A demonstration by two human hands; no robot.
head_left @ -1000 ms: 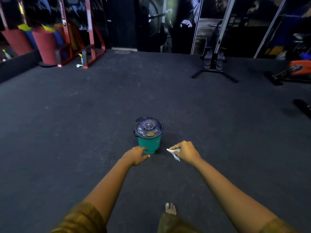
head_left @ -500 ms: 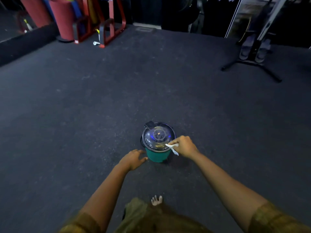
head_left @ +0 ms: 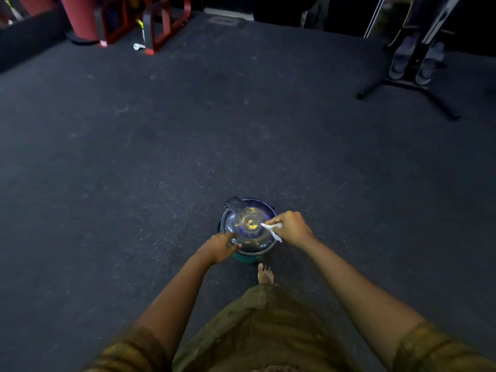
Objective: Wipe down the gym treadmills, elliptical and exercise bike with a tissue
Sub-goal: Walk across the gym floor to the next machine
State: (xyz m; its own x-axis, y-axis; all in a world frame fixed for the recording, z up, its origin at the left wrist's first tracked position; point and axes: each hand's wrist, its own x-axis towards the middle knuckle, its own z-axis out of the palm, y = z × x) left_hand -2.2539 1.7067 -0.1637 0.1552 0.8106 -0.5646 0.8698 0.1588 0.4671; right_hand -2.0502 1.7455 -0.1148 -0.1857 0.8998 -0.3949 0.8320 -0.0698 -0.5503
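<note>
A small teal bin (head_left: 245,258) with a clear domed lid (head_left: 251,238) stands on the dark gym floor just in front of me. My right hand (head_left: 291,228) pinches a crumpled white tissue (head_left: 272,230) over the right side of the lid. My left hand (head_left: 218,248) reaches the lid's near left rim, with its fingers curled on the edge. Through the lid something yellowish shows inside the bin.
My bare foot (head_left: 265,273) stands right behind the bin. A machine with two footplates (head_left: 413,60) and spread floor legs is at the far right. A red rack (head_left: 161,25) and a red punching bag (head_left: 80,20) stand at the far left.
I have come closer and now look down on the bin. My left hand rose from the bin's side to the lid's rim. My right hand moved with the tissue over the lid.
</note>
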